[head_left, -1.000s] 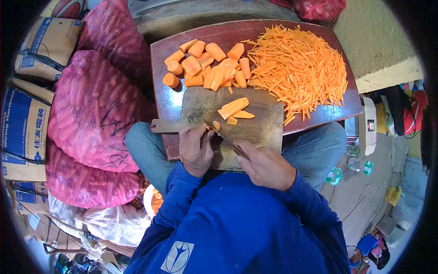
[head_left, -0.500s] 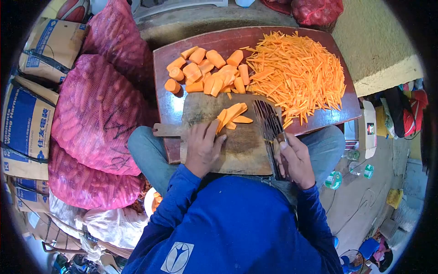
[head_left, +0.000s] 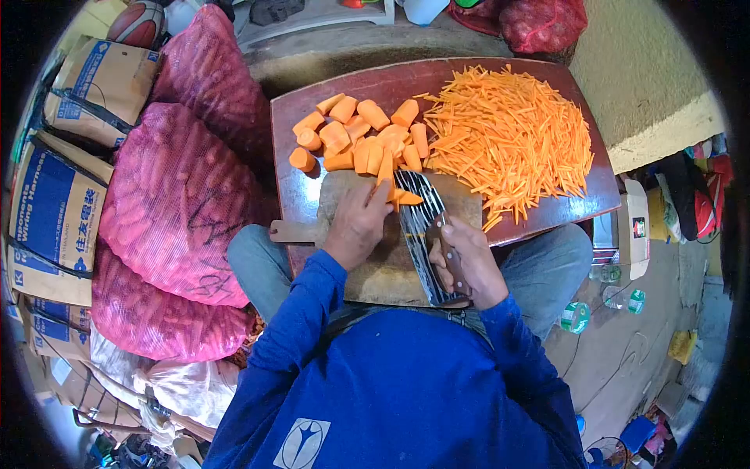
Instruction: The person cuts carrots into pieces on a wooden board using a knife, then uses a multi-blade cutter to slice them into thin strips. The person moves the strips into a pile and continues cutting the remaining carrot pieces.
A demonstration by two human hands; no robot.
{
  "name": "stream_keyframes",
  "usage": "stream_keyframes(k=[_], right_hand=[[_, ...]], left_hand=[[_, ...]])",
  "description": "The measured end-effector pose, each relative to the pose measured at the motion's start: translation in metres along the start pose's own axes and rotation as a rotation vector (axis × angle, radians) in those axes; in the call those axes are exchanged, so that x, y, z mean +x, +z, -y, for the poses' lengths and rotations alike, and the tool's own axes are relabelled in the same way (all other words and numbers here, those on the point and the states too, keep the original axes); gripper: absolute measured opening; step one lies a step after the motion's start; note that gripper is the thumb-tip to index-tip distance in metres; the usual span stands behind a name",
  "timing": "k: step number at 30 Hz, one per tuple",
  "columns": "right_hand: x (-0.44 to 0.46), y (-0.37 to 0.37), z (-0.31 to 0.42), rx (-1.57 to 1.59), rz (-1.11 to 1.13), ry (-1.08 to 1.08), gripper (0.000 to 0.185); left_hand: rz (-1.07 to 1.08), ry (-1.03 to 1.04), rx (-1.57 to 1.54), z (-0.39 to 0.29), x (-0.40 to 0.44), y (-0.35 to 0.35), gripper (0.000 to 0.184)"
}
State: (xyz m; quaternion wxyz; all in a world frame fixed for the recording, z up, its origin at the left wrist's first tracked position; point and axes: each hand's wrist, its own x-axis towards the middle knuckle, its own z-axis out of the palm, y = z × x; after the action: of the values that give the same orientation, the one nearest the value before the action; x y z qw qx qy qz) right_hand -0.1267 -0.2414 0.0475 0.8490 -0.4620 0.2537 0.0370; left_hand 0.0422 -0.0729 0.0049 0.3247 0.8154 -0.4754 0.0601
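My right hand (head_left: pixel 471 262) is wrapped around the wooden handle of a broad cleaver (head_left: pixel 423 234), whose blade shows dark and light stripes. The blade lies close against the right side of some carrot slices (head_left: pixel 408 198). With bent fingertips, my left hand (head_left: pixel 357 225) grips these slices on a worn wooden cutting board (head_left: pixel 383 283); its fingers partly cover them. Just beyond the board lies a group of peeled carrot chunks (head_left: pixel 334 138). To their right is a big heap of thin carrot sticks (head_left: pixel 512 141).
A dark red table (head_left: pixel 295 211) carries the board and carrots. Pink mesh sacks (head_left: pixel 176 199) and cardboard boxes (head_left: pixel 55 223) are stacked at the left. A concrete ledge (head_left: pixel 648 94) runs along the right, with plastic bottles (head_left: pixel 575 317) on the floor below.
The cleaver has swung left from the board's right side to the carrot slices. My left hand has shifted slightly right and up with the slices. The whole view has moved a little.
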Motion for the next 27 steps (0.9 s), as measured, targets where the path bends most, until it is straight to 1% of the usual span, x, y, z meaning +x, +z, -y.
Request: stream_keyframes(k=[2,4,5,7,8,9,10,11,12,13,14,15,16,17,19,20,21,22,24,26,27], right_hand=[[0.005,0.003,0.007,0.031,0.01,-0.013,0.029],[0.014,0.004,0.012,0.01,0.019,-0.041,0.028],[0.019,0.006,0.016,-0.012,0.03,-0.069,0.027],[0.034,0.008,0.026,-0.062,0.013,-0.075,0.025],[0.044,0.009,0.03,-0.116,0.021,-0.087,0.025],[0.053,0.01,0.035,-0.17,0.028,-0.101,0.026],[0.059,0.013,0.042,-0.276,0.045,-0.156,0.025],[0.064,0.012,0.045,-0.276,0.043,-0.16,0.025],[0.069,0.011,0.047,-0.371,0.008,-0.246,0.023],[0.071,0.011,0.048,-0.466,-0.026,-0.33,0.022],[0.069,0.009,0.05,-0.436,-0.043,-0.361,0.019],[0.063,0.009,0.056,-0.436,-0.039,-0.359,0.019],[0.052,0.008,0.06,-0.411,-0.058,-0.324,0.019],[0.043,0.004,0.06,-0.387,-0.078,-0.289,0.02],[0.024,-0.007,0.052,-0.409,-0.046,-0.3,0.022],[0.01,-0.007,0.051,-0.433,-0.012,-0.242,0.025],[-0.001,-0.009,0.048,-0.455,0.023,-0.184,0.03],[-0.008,-0.015,0.041,-0.453,0.025,-0.18,0.03],[-0.015,-0.024,0.029,-0.57,0.142,-0.113,0.037],[-0.022,-0.022,0.024,-0.585,0.142,-0.101,0.038],[-0.024,-0.02,0.022,-0.598,0.139,-0.087,0.039]], left_hand=[[0.0,-0.005,-0.018,0.005,0.007,-0.001,0.047],[-0.07,0.011,0.022,0.008,0.017,-0.006,0.046],[-0.071,0.01,0.022,0.013,0.023,-0.004,0.046],[-0.159,0.046,0.091,0.026,0.037,0.0,0.044],[-0.118,0.001,0.067,0.031,0.043,-0.001,0.044],[-0.12,0.003,0.068,0.039,0.049,-0.002,0.044],[-0.14,0.015,0.081,0.047,0.054,0.0,0.044],[-0.157,0.027,0.093,0.056,0.058,0.001,0.043],[-0.156,-0.027,0.045,0.059,0.061,-0.002,0.042],[-0.155,-0.026,0.045,0.062,0.06,-0.004,0.042],[-0.182,-0.047,0.013,0.066,0.059,-0.008,0.042],[-0.208,-0.07,-0.018,0.07,0.057,-0.013,0.042],[-0.192,-0.117,-0.029,0.077,0.052,-0.015,0.04],[-0.191,-0.121,-0.027,0.084,0.046,-0.018,0.04],[-0.069,-0.209,-0.09,0.091,0.037,-0.023,0.04],[-0.07,-0.214,-0.089,0.091,0.035,-0.024,0.04],[-0.038,-0.167,-0.049,0.087,0.033,-0.028,0.039],[-0.003,-0.119,-0.01,0.084,0.032,-0.029,0.038],[0.017,-0.103,0.023,0.084,0.035,-0.026,0.038],[0.031,-0.085,0.059,0.085,0.04,-0.027,0.039],[0.072,-0.102,0.081,0.085,0.042,-0.027,0.039]])
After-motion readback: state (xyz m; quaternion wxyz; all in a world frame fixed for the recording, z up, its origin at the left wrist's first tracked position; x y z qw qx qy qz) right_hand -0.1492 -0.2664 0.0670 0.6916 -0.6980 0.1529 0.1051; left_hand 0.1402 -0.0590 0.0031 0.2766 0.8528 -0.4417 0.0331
